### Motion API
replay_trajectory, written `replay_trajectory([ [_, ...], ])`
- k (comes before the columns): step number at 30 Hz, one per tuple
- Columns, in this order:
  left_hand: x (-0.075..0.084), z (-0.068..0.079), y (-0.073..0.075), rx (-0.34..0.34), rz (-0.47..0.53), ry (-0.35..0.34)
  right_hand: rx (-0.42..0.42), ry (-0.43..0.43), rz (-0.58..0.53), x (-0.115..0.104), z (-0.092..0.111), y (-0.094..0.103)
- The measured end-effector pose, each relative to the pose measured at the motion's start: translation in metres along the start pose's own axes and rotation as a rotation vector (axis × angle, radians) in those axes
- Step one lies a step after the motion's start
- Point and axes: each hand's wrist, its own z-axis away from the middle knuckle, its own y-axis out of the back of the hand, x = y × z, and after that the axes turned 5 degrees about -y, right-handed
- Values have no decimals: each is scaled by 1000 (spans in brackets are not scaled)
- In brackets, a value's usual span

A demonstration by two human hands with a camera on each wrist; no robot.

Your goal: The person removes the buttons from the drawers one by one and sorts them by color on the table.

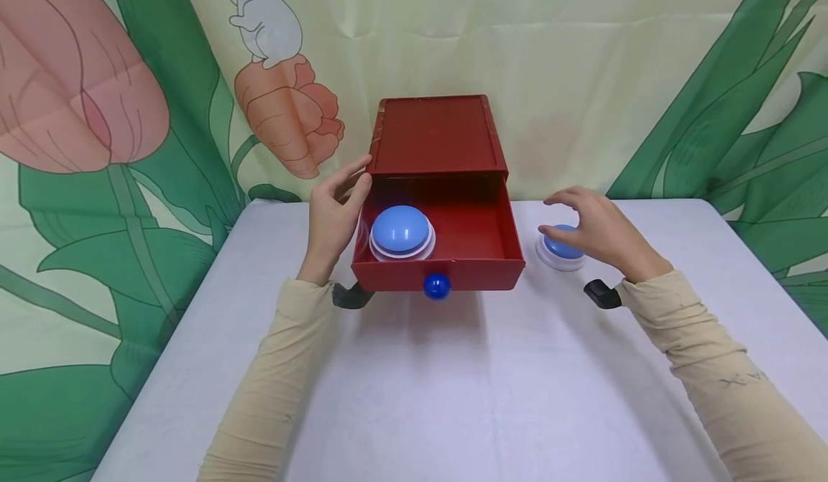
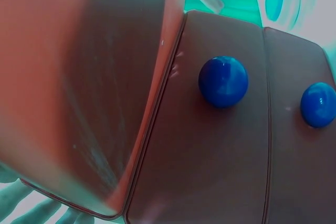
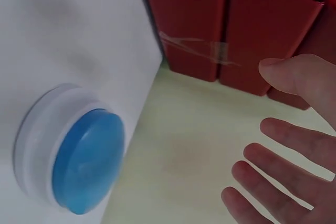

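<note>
Separating two blue-topped buttons (image 1: 400, 229) (image 1: 564, 247), a drawer wall (image 1: 507, 225) stands between the hands (image 1: 334, 212) (image 1: 598, 234).

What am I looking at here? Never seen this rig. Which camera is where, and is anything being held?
There is no machine: these are one person's bare left hand and right hand. The widest picture comes from a camera on the head, looking forward and down; the other two come from one camera on each wrist.

On the white table stands a red box with its top drawer pulled out. One blue-domed button sits in that drawer; a second button sits on the table.

Nothing is gripped: the left fingers reach the box's side, and the right hand is open near the second button.
</note>
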Motion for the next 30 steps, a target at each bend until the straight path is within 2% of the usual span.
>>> replay_trajectory([
  [17,0,0,-1,1,-7,9,98,164,41,-43,1,24],
  [30,0,0,0,0,-8,7,139,232,59,-72,9,39],
])
